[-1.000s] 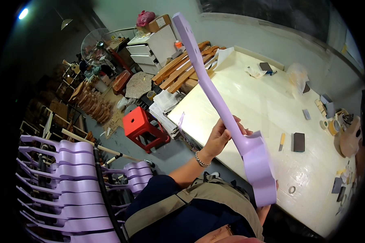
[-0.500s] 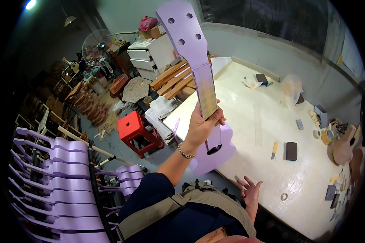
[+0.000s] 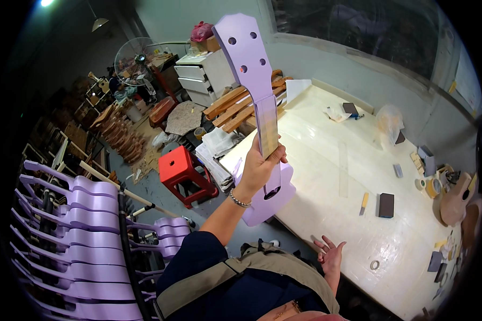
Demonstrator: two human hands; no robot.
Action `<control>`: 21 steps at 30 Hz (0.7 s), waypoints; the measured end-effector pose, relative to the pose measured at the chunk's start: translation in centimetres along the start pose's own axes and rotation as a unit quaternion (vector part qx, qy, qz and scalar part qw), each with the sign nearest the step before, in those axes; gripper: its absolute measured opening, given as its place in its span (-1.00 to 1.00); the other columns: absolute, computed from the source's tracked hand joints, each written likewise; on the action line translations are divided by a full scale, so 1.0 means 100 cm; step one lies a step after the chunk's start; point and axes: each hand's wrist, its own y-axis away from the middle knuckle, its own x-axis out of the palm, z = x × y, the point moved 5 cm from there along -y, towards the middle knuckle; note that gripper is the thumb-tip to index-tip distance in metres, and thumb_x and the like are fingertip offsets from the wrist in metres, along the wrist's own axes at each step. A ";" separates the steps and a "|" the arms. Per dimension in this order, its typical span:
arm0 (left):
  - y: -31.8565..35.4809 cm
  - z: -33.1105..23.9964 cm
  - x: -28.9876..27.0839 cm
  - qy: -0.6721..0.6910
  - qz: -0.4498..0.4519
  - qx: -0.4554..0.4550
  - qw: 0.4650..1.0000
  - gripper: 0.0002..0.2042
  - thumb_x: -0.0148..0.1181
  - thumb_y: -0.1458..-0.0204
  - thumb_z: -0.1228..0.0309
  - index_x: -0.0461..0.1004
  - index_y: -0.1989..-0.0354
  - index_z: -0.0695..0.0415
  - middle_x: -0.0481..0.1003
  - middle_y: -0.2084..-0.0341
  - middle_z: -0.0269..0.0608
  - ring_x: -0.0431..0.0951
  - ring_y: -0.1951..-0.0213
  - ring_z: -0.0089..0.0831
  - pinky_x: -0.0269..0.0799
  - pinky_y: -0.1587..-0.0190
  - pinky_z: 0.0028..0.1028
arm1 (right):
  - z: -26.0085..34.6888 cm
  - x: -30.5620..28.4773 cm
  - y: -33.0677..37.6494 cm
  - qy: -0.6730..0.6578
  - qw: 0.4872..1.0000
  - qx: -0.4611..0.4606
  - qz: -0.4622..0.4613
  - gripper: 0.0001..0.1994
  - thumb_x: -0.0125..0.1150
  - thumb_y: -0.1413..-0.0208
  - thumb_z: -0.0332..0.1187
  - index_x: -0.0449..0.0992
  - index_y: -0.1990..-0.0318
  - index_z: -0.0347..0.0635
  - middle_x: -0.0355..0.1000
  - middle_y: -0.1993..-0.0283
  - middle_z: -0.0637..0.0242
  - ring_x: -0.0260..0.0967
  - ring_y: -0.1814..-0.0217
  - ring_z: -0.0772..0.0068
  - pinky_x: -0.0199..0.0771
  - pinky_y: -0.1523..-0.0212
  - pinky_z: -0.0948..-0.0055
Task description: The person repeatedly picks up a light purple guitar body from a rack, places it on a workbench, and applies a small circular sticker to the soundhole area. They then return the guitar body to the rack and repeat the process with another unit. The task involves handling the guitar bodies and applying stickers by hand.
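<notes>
Here's the left hand (image 3: 260, 168), wrapped firmly around the neck of a pale purple ukulele (image 3: 268, 120), its forearm angling up and to the right from the body, bracelet (image 3: 240, 199) at the wrist. The instrument stands steeply, headstock up and leaning a touch left, front in view, its body below the grip and overlapping the left edge of the pale surface (image 3: 316, 139); whether they touch, can't tell. Over to the right hand (image 3: 332, 257): empty, palm turned up, fingers loosely spread, thumb out to the right, beside the surface's near edge. Beyond it lie a yellow-handled knife (image 3: 364, 204) and a dark block (image 3: 386, 205).
</notes>
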 end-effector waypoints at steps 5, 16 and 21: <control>0.000 0.000 0.004 0.003 0.015 -0.006 1.000 -0.72 0.07 -0.05 0.54 0.16 0.11 0.27 0.39 0.50 -0.22 0.46 0.43 -0.46 0.40 0.28 -0.47 | 0.006 0.004 0.001 0.019 1.000 -0.017 0.003 -0.05 -0.59 0.04 0.43 0.11 -0.17 -0.32 0.38 0.09 -0.01 0.11 0.72 0.49 0.08 0.71 0.62; 0.002 0.009 0.015 0.004 0.056 -0.021 0.998 -0.75 0.07 -0.05 0.56 0.19 0.12 0.25 0.40 0.46 -0.25 0.47 0.41 -0.47 0.40 0.25 -0.47 | 0.001 -0.006 0.003 0.007 1.000 -0.017 -0.012 -0.03 -0.62 0.04 0.43 0.11 -0.18 -0.35 0.39 0.09 0.02 0.18 0.70 0.49 0.14 0.71 0.64; 0.004 0.007 0.020 0.004 0.078 -0.020 0.997 -0.76 0.08 -0.04 0.56 0.21 0.13 0.23 0.40 0.46 -0.28 0.47 0.40 -0.49 0.40 0.26 -0.49 | 0.002 -0.008 0.005 -0.002 1.000 -0.016 -0.026 -0.04 -0.61 0.03 0.43 0.11 -0.17 -0.36 0.38 0.10 0.01 0.16 0.68 0.48 0.15 0.68 0.63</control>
